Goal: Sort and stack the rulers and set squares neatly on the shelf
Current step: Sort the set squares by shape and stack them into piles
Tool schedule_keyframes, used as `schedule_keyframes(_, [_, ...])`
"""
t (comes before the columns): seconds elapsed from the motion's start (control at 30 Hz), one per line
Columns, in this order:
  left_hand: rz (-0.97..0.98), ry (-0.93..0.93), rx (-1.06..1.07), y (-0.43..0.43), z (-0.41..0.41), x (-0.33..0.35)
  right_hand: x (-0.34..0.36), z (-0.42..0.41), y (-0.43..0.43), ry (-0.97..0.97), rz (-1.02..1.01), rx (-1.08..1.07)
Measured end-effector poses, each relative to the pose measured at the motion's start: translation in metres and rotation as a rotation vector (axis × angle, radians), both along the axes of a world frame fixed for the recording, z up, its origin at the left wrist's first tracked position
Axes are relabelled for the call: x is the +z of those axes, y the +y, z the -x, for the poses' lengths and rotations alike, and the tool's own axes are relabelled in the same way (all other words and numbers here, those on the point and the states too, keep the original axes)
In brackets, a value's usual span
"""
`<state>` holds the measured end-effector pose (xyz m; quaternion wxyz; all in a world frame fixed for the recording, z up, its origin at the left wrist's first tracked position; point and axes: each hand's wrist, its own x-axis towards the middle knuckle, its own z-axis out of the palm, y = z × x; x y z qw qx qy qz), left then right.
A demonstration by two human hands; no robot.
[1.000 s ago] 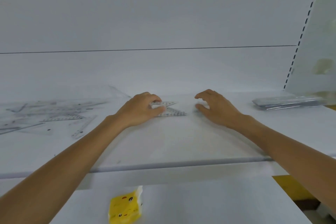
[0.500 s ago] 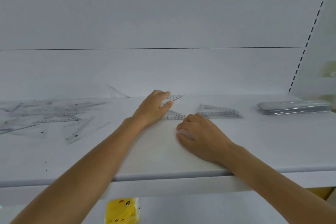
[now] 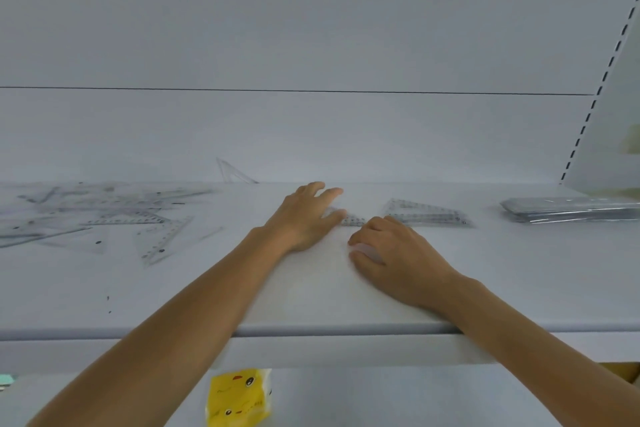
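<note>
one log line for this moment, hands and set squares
left hand: fingers on set square | right hand: curled beside it, hold unclear | set square stack: right | loose pile: left

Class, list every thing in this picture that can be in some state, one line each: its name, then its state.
left hand: fingers spread, resting on the small set square.
right hand: fingers curled on the shelf; grip unclear.
small set square: flat, partly under the left hand.
set square stack: flat, untouched.
loose rulers: scattered, unsorted.
wrapped bundle: flat, untouched.
leaning set square: propped against the back wall.
</note>
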<state>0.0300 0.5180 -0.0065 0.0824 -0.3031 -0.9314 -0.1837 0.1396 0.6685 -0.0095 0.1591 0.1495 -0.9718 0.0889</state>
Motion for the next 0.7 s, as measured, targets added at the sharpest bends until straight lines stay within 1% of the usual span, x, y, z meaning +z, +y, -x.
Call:
schedule_keyframes(0.07, [-0.095,0.04,0.015,-0.006,0.0,0.007,0.003,0.003,0.001,-0.024,-0.002,-0.008])
schedule_keyframes(0.13, [-0.137,0.019,0.015,-0.016,0.001,0.014,0.009,0.008,0.001,-0.062,-0.025,-0.014])
schedule_keyframes(0.23, [-0.067,-0.064,0.007,-0.045,0.005,0.018,0.019,0.023,-0.009,-0.089,-0.032,-0.026])
schedule_keyframes(0.3, [-0.019,-0.101,0.018,-0.074,0.008,0.016,0.023,0.038,-0.023,-0.053,0.014,-0.02])
schedule_keyframes(0.43, [0.013,-0.128,0.094,-0.152,0.015,0.011,0.031,0.076,-0.07,0.021,0.143,0.009])
schedule_keyframes(0.57, [-0.008,-0.146,0.153,-0.224,0.023,0.008,0.033,0.126,-0.119,0.048,0.074,-0.016])
schedule_keyframes(0.7, [-0.06,-0.123,0.181,-0.266,0.036,0.012,0.027,0.17,-0.164,0.079,0.023,-0.1])
